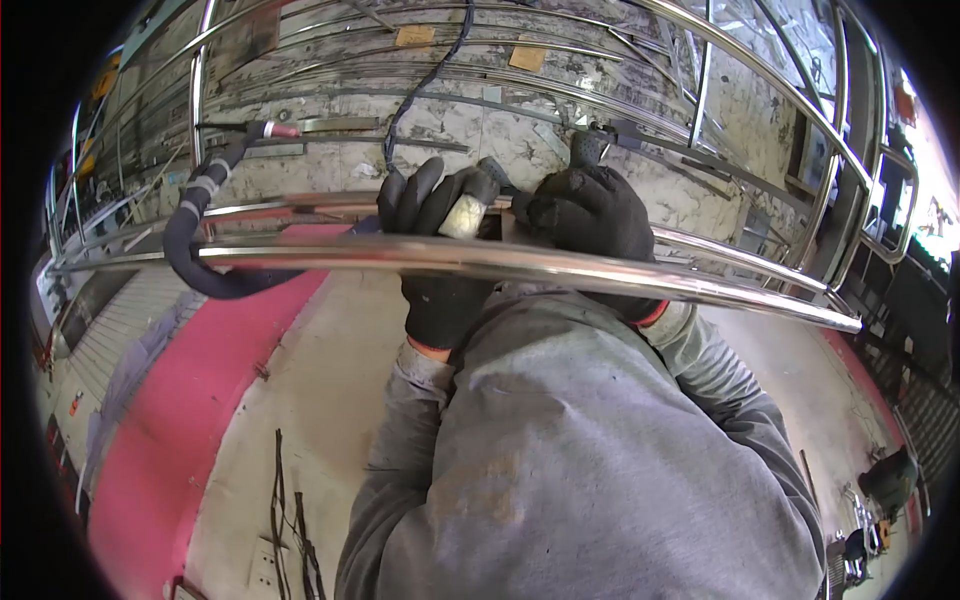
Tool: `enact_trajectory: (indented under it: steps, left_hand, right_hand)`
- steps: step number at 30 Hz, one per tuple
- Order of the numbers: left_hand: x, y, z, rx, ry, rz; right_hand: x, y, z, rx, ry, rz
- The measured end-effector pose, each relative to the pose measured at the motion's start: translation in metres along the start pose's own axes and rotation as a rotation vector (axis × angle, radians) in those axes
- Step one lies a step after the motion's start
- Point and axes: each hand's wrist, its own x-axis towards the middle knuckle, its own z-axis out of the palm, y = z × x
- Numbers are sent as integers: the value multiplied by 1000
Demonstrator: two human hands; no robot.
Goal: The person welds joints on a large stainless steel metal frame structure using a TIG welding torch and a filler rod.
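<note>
Both my hands wear black gloves and work close together behind a polished steel tube (540, 262) that crosses in front of my body. My left hand (435, 215) has its fingers curled; a whitish wrapped patch (464, 216) shows at its thumb side. My right hand (595, 215) is closed in a pinch beside it. Whatever either hand grips is hidden by the gloves and the tube. To the left, a welding torch (235, 150) with a reddish nozzle end hangs over the tubes on its thick dark cable (185, 245).
A railing frame of shiny tubes (770, 75) surrounds the work. Behind lies a stained bench top (345, 160) with metal strips and cardboard pieces (527, 57). A pink strip (170, 430) runs along the floor at left. Dark thin rods (300, 520) lie below, tools (860, 545) lower right.
</note>
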Motion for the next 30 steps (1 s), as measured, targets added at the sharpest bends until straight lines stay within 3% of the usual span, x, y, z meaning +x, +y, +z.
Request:
enact_trajectory:
  steps: [5, 7, 10, 18, 20, 23, 27, 29, 30]
  left_hand:
    - [21, 8, 6, -25, 165, 1]
    - [13, 8, 6, -47, 87, -17]
    - [18, 2, 2, 60, 206, 109]
    - [10, -1, 1, -13, 114, 32]
    - [8, -1, -4, -35, 124, 40]
    - [14, 1, -23, -168, 164, 70]
    - [13, -6, -45, -156, 36, 128]
    - [13, -6, -69, -171, -22, 170]
    - [13, 2, -95, -331, -136, 112]
  right_hand:
    - [-15, 13, 8, -112, -61, 35]
    - [-5, 4, 6, -121, -64, -1]
    - [-4, -2, 6, -153, -41, 20]
    - [-11, -1, 13, -106, 79, -60]
    - [-18, 8, 25, 21, 157, 64]
    - [-19, 11, 28, 23, 152, 58]
    - [-18, 9, 28, -12, 198, 39]
    - [-14, 3, 19, -28, 68, 9]
    - [-14, 2, 17, -33, 74, 12]
